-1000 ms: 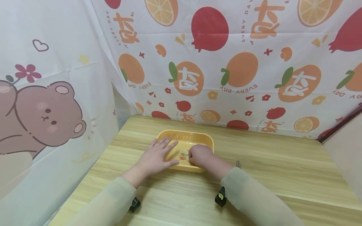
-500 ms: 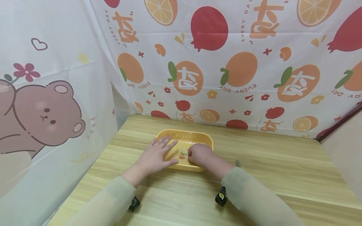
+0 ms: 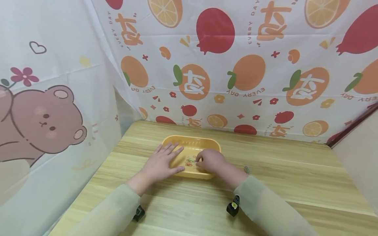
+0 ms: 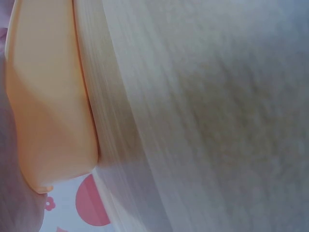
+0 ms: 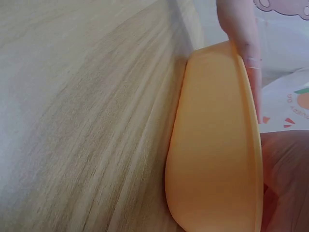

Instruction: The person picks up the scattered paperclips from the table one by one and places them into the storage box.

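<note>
The left hand [image 3: 161, 164] lies spread over the left end of the yellow tray [image 3: 203, 141], while the right hand [image 3: 212, 160], curled, its grip indeterminable, adjoins paper clips [image 3: 188, 163] inside, which a careless brush could scatter.

The tray [image 3: 193, 175] is yellow-orange, the clips [image 3: 188, 163] partly red and green, the table [image 3: 295, 173] wood-grained, the back cloth [image 3: 180, 39] fruit-printed white.

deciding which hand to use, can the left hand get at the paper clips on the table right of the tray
Probably not directly: the left hand is spread at the tray's left end, and the tray and right forearm lie between it and those paper clips.
</note>
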`<state>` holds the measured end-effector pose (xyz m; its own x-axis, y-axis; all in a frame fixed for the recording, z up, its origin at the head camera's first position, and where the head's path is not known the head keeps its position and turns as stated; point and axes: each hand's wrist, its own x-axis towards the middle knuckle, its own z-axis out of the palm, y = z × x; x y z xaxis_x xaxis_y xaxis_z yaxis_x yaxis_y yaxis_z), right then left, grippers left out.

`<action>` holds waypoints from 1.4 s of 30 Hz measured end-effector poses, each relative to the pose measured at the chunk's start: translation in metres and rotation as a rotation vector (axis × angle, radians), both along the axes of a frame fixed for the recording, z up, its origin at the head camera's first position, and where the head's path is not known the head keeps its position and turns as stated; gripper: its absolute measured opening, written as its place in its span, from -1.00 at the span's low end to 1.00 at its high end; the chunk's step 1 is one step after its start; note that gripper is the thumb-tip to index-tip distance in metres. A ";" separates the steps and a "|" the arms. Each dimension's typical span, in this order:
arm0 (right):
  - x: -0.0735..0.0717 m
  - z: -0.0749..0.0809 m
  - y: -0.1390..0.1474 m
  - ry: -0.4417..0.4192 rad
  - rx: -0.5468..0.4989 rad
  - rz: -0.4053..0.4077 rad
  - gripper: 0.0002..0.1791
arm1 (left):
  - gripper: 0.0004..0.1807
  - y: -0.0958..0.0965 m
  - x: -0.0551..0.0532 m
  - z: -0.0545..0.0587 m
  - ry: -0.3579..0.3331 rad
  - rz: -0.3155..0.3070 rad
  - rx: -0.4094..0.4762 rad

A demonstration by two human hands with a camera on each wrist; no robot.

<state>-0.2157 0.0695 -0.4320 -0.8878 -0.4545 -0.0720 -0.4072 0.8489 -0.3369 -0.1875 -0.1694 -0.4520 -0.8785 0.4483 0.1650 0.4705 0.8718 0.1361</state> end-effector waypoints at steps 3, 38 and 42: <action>0.001 0.003 0.003 0.002 -0.046 -0.002 -0.87 | -0.12 -0.001 0.000 0.001 0.004 -0.001 -0.001; 0.029 0.000 0.106 0.022 -0.353 -0.243 -0.82 | -0.09 0.001 0.002 0.001 0.020 0.003 0.014; 0.032 -0.010 0.127 0.007 -0.349 -0.263 -0.80 | -0.10 0.002 0.002 0.002 0.012 0.002 0.029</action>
<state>-0.1837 0.1963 -0.4421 -0.9766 -0.2088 0.0521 -0.1955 0.7598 -0.6201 -0.1859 -0.1678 -0.4505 -0.8774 0.4410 0.1886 0.4702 0.8687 0.1560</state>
